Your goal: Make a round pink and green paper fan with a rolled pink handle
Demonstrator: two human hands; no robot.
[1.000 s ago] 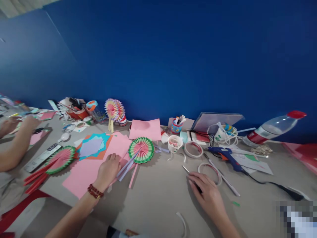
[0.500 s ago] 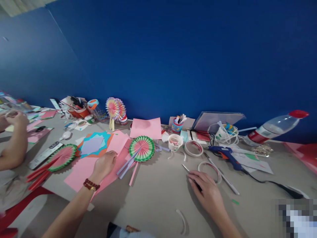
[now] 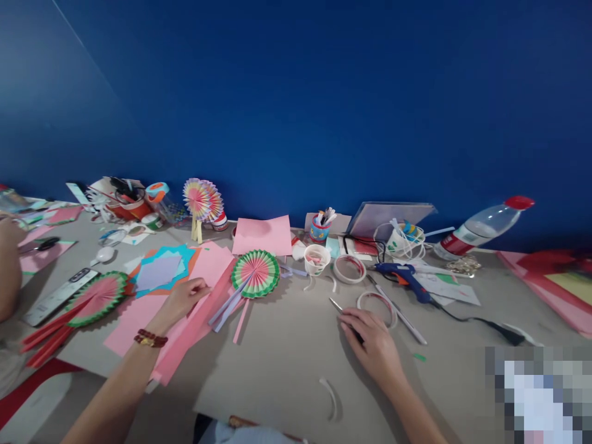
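My left hand point(image 3: 179, 303), a beaded bracelet at its wrist, is closed at the edge of a folded pink sheet of paper point(image 3: 185, 345), over other pink sheets. Just to its right lies a round pleated paper fan point(image 3: 256, 273), pink, white and green, with lilac and pink strips below it. On the grey table my right hand point(image 3: 370, 342) is curled over a dark-handled tool with a slim metal tip point(image 3: 336, 304). Most of the tool is hidden under the fingers, so its kind is unclear. A tape roll point(image 3: 391, 311) lies beside that hand.
A blue glue gun point(image 3: 409, 277) with its cord lies to the right, before a tilted plastic bottle point(image 3: 485, 228). A paper cup point(image 3: 317, 260) stands mid-table. At left are a phone point(image 3: 60, 296), a second green-edged fan point(image 3: 99, 299) and another person's arm point(image 3: 8, 265).
The view has turned to the right, so things appear further left. Under my left hand, the pink sheet's edge has come up and outward. My right hand stays on the tool.
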